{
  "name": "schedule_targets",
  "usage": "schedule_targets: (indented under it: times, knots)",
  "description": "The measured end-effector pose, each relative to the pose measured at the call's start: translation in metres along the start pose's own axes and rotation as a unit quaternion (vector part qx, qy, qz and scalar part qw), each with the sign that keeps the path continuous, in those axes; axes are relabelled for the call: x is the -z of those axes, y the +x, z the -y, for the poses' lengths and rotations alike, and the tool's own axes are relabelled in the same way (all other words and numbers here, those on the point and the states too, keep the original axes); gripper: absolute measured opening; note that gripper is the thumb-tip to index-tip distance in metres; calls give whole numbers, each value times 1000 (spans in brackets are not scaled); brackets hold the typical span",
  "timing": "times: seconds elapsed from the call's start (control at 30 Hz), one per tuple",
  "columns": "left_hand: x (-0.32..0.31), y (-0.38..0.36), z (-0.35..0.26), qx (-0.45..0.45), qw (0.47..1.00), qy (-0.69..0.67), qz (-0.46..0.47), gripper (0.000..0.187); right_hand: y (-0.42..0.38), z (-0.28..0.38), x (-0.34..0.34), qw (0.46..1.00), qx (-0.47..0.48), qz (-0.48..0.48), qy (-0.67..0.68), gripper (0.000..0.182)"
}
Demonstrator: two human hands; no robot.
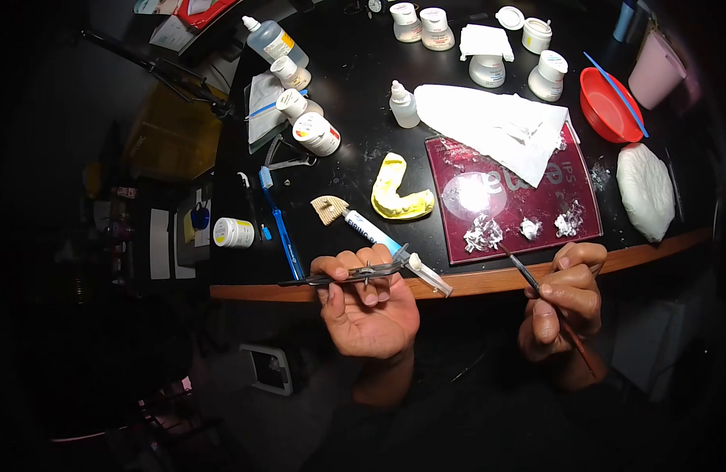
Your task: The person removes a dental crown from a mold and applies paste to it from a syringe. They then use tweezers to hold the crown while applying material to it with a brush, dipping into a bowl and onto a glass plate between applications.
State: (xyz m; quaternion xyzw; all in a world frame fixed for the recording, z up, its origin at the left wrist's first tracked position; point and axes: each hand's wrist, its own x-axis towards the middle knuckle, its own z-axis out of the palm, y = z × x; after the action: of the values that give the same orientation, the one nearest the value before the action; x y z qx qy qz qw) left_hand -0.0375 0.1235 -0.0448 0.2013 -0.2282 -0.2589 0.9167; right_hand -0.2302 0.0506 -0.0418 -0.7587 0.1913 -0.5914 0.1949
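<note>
My left hand [372, 324], palm up at the table's front edge, grips dark metal tweezers [361, 274] between thumb and fingers. At their tips is a small whitish tooth-like piece [415, 261]. Behind that hand lies a labelled syringe [368, 230], partly covered by the fingers. A thin brush [525, 272] is pinched in my right hand [566, 303], its tip at the nearest white paste heap [482, 234] on a maroon mixing slab [457, 206]. Two more heaps of paste [530, 228] sit to the right. A yellow dental model [388, 193] stands left of the slab.
White tissue [489, 118] covers the slab's back part. A red bowl [607, 106] with a blue stick and a white wrapped bundle [644, 193] stand right. Several jars [316, 135] line the left; a blue toothbrush [282, 236] lies nearer. A dropper bottle [404, 106] stands centrally.
</note>
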Motion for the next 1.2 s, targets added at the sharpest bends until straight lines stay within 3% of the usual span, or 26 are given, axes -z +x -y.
schedule_targets:
  times: [0.8, 0.93, 0.97, 1.03, 1.2]
  knots:
    - [3, 2, -1, -4, 997, 21, 70, 13, 7, 3, 5, 1000, -11, 26, 8, 22]
    - [3, 11, -5, 19, 997, 19, 71, 11, 30, 2, 19, 996, -37, 83, -21, 23]
    - [2, 15, -6, 25, 996, 22, 81, 11, 28, 1, 13, 995, -92, 42, 3, 18]
    - [0, 22, -9, 43, 996, 37, 73, 16, 29, -8, 9, 991, -124, 48, 13, 12]
    - [6, 25, -10, 81, 994, 39, 63, 15, 43, -8, -8, 985, -135, 104, -20, 13]
